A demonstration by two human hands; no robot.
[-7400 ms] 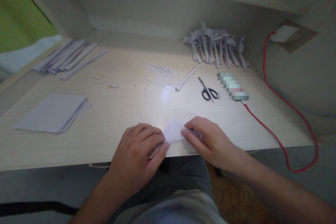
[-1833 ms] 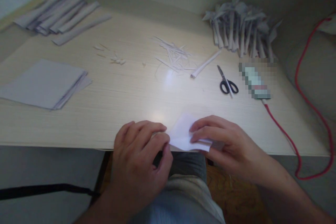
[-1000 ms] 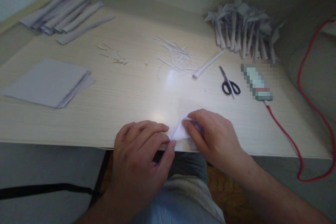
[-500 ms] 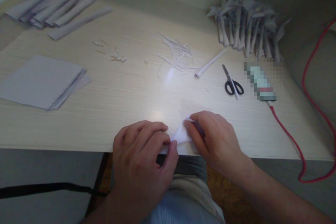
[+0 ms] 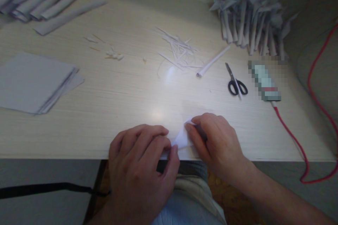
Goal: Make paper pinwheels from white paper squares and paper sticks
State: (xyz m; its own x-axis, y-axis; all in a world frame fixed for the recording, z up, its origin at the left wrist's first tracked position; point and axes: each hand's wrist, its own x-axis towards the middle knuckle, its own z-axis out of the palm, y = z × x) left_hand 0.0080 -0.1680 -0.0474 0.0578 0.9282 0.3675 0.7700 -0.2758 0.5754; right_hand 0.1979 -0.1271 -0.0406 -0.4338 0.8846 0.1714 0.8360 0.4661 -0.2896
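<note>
Close to the table's front edge, a folded piece of white paper [image 5: 182, 138] lies between my hands. My left hand [image 5: 142, 163] pinches its left corner between thumb and forefinger, the other fingers curled over the tabletop. With thumb and bent fingers, my right hand [image 5: 218, 140] grips the upper right part of the same paper. Much of the sheet is hidden beneath the right fingers. Beyond my hands lie a thin rolled paper tube [image 5: 213, 60] and black-handled scissors [image 5: 235, 81], with a narrow white strip across the handles.
A stack of paper sheets [image 5: 37, 82] lies at left, with paper rolls [image 5: 52, 0] behind. Thin paper strips [image 5: 179, 49] and small white-and-yellow bits [image 5: 113, 55] are scattered mid-table. Finished-looking paper stems [image 5: 250, 21] stand back right, near a blurred device [image 5: 265, 81] on a red cable [image 5: 290, 137].
The view has shifted slightly, so the things at left sit further left in the picture. Both hands keep their hold on the folded paper, with hardly any movement.
</note>
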